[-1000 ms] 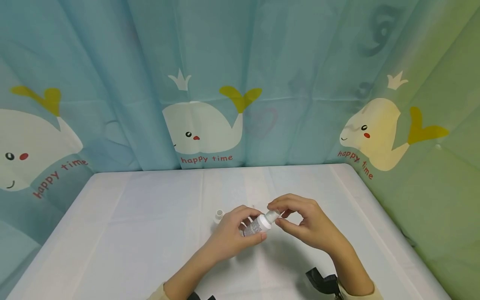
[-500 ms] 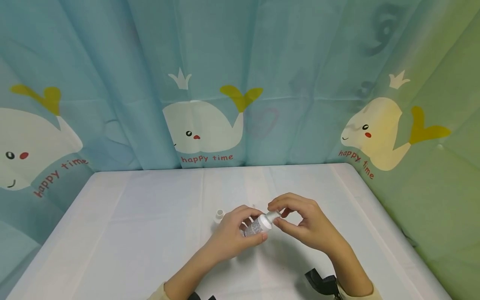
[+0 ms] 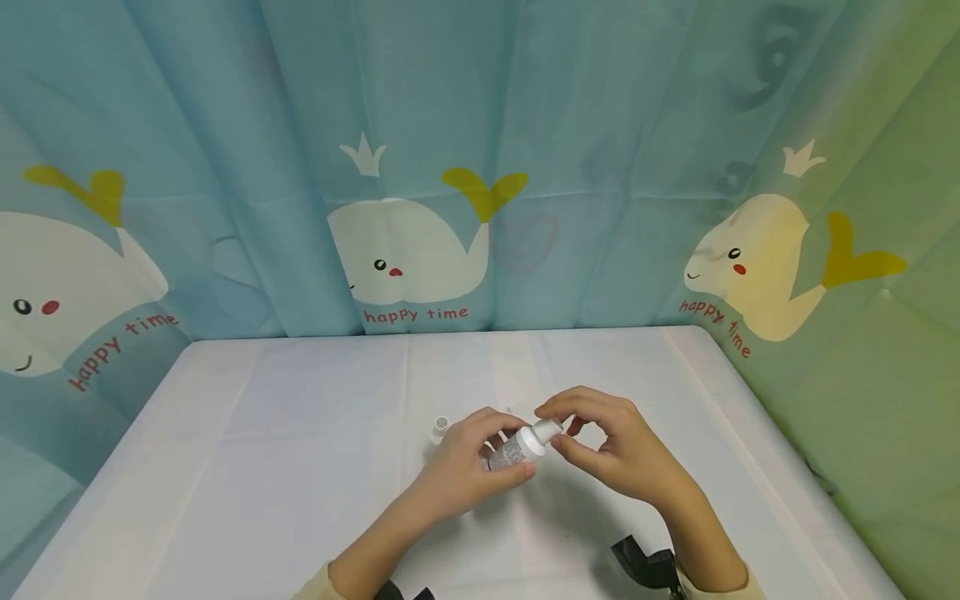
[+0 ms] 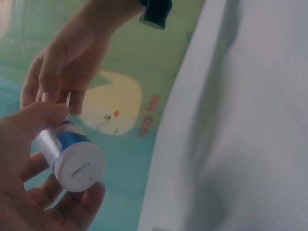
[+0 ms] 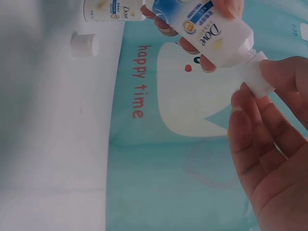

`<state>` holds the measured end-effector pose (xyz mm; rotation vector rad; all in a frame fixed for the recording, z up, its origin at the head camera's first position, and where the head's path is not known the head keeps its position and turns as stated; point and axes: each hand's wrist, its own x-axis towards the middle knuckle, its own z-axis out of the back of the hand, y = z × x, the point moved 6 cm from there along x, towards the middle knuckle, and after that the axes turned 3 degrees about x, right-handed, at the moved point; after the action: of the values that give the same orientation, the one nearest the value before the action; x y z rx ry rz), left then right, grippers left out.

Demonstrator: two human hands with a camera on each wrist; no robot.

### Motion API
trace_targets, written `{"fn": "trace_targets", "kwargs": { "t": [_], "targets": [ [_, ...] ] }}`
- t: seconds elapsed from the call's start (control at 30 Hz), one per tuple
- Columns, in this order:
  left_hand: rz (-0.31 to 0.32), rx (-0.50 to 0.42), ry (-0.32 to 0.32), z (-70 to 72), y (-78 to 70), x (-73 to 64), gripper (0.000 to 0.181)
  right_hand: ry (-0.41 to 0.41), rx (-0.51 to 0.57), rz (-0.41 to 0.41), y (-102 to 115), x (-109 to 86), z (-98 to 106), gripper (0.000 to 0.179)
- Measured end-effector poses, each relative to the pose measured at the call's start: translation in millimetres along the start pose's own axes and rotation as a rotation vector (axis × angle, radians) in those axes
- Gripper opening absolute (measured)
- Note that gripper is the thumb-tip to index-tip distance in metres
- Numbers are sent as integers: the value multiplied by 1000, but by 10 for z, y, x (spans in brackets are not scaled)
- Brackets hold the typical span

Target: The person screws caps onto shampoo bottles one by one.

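My left hand (image 3: 468, 462) grips a small white Dove bottle (image 5: 207, 36) round its body, tilted with its neck toward my right. In the left wrist view the white bottom of the bottle (image 4: 81, 166) and a blue band show. At the other end, my right hand (image 3: 607, 437) pinches the white cap (image 5: 258, 74) between thumb and fingers. The cap sits at the bottle's neck, in line with it. Both hands are raised above the table.
A second Dove bottle (image 5: 113, 10) stands on the white-covered table (image 3: 300, 450) behind my left hand. Beside it lies a loose white cap (image 5: 84, 44). Blue and green curtains (image 3: 600, 167) with printed whales border the table's back and right side.
The right thumb and fingertips shift slightly at the cap. The left hand keeps its grip on the bottle in nearly the same place.
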<state>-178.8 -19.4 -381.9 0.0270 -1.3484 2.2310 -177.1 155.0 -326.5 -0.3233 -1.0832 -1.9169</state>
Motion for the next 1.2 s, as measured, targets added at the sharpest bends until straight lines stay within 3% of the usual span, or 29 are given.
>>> {"fn": "trace_targets", "kwargs": {
  "t": [0.93, 1.2],
  "targets": [
    [-10, 23, -6, -14, -29, -3, 36, -47, -3, 11, 2, 33, -51, 35],
    [-1, 31, -13, 11, -31, -7, 37, 0, 27, 31, 28, 16, -61, 36]
  ]
}}
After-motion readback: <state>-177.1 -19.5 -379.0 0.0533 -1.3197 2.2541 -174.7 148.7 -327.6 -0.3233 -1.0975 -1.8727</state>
